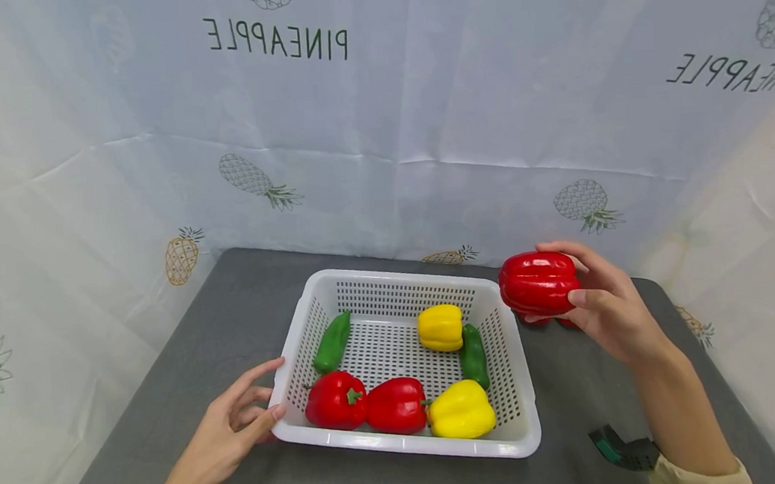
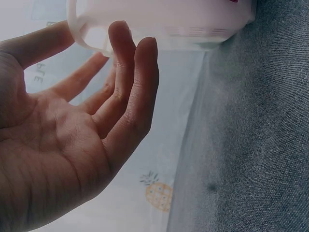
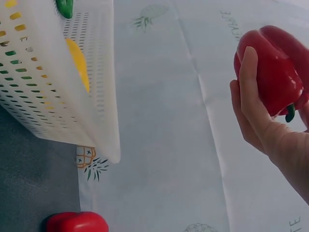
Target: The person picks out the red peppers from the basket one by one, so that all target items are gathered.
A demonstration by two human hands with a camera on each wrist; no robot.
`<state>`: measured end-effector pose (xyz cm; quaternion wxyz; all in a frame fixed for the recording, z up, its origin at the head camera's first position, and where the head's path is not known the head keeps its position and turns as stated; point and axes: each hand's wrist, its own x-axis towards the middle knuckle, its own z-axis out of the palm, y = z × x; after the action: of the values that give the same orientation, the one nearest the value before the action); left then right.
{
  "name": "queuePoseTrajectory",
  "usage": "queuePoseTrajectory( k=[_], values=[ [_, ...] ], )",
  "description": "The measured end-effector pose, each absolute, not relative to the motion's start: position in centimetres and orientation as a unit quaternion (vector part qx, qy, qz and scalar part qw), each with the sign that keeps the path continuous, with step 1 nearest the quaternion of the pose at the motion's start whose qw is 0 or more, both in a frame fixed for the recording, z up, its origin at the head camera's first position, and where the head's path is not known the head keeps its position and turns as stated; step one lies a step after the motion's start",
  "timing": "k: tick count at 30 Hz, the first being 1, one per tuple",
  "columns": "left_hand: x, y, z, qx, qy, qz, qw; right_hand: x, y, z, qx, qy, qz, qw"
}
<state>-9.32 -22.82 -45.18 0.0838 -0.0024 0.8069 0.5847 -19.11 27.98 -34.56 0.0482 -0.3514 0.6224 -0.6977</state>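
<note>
A red bell pepper [image 1: 537,284] is held up in my right hand [image 1: 611,305], just beyond the basket's right rim and above the table. Its green stem shows in the right wrist view, with the fingers wrapped along the pepper's side. My left hand [image 1: 227,418] touches the left rim of the white basket [image 1: 408,441] with thumb and index fingertips; the other fingers bend loosely below the rim. Inside lie a red bell pepper [image 1: 336,401], another red bell pepper [image 1: 396,406], a yellow bell pepper [image 1: 462,411], a second yellow bell pepper [image 1: 440,328], and a long green pepper [image 1: 332,343].
Along the basket's right inner wall lies a dark green elongated vegetable [image 1: 473,356]. More red peppers [image 3: 79,222] rest on the grey table [image 1: 230,305], partly hidden under the right hand. A black strap [image 1: 623,449] is near the right wrist. Pineapple-printed curtain [image 1: 379,122] surrounds the table.
</note>
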Motion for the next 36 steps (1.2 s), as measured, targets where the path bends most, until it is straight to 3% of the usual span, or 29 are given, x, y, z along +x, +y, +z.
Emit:
queuePoseTrajectory(
  k=[4, 11, 16, 36],
  values=[
    [-9.4, -22.8, -45.2, -0.003, 0.808, 0.583, 0.085, -18.5, 28.4, -34.8, -0.316, 0.644, -0.695, 0.044],
    [-9.3, -22.7, -45.2, -0.009, 0.809, 0.581, 0.088, -17.2, 28.1, -34.8, -0.239, 0.718, -0.653, -0.033],
    [-9.4, -22.7, -45.3, -0.020, 0.812, 0.576, 0.094, -16.6, 28.0, -34.6, -0.205, 0.746, -0.631, -0.055],
    [-9.4, -22.7, -45.5, -0.011, 0.813, 0.575, 0.088, -16.2, 29.3, -34.8, -0.222, 0.701, -0.674, -0.071]
  ],
)
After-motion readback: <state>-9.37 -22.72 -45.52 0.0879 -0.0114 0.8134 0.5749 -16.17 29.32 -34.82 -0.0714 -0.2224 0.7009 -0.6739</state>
